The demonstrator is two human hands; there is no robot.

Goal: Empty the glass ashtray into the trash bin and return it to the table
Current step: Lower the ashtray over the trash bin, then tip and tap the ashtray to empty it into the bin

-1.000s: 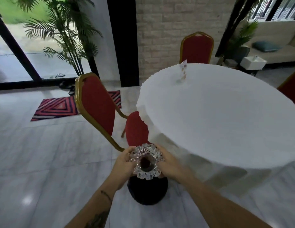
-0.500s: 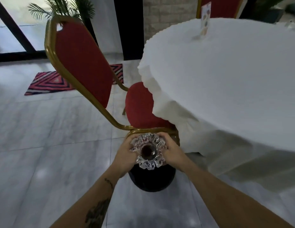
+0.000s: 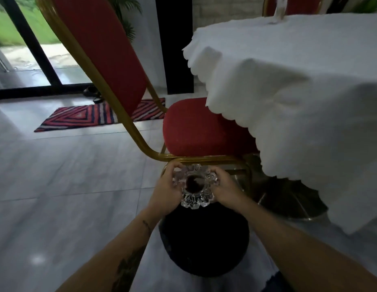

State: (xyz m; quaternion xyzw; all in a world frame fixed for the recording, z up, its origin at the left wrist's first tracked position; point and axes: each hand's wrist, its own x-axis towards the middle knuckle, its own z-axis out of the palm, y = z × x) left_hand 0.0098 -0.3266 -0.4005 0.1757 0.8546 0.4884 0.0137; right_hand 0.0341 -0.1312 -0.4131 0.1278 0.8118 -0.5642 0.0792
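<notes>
1. While both hands grip it, the glass ashtray (image 3: 195, 185) sits low in the centre of the view, held upright with its dark hollow facing up.
2. The left hand (image 3: 165, 190) clasps the ashtray's rim at its 9 o'clock side; the right hand (image 3: 224, 189) clasps the rim at 3 o'clock. Both are closed on the glass.
3. A round black trash bin (image 3: 204, 243) stands on the pale tiled floor (image 3: 67, 186), directly at 6 o'clock of the ashtray, and the ashtray's near edge overlaps the bin's far rim.
4. At 12 o'clock of the hands is a red chair (image 3: 196, 127) with a gold frame; at 2 o'clock a tabletop under a white cloth (image 3: 299, 70).
5. The step in hand appears to be bringing the ashtray over the bin; nothing looks tipped out yet.
6. The next move likely calls for centring it over the opening, then turning it over while keeping a firm two-sided hold, since the glass looks heavy and slippery.
</notes>
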